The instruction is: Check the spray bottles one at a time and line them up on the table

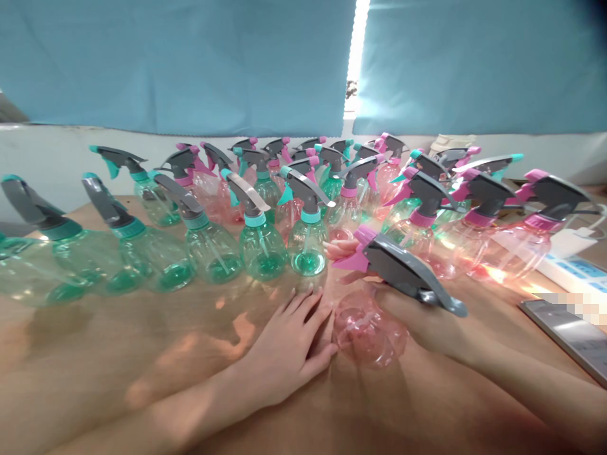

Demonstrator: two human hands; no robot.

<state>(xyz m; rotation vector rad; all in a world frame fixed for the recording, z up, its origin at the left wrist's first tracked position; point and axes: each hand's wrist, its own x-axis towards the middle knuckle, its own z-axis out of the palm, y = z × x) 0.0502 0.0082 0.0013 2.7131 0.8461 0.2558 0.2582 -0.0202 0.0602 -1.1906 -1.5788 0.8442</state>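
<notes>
Bottle (372,338), pink, in right fingers (340,249); green bottle (275,251) (tube (263,242) inside)

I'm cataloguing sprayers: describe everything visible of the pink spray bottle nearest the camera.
The pink spray bottle has a see-through, plastic-looking, rounded body below a grey head, whose pink nozzle and trigger face left. Tilt, and contact between base and table, are unclear. The right hand is behind it, the grip itself hidden; the left hand lies beside it.
</notes>
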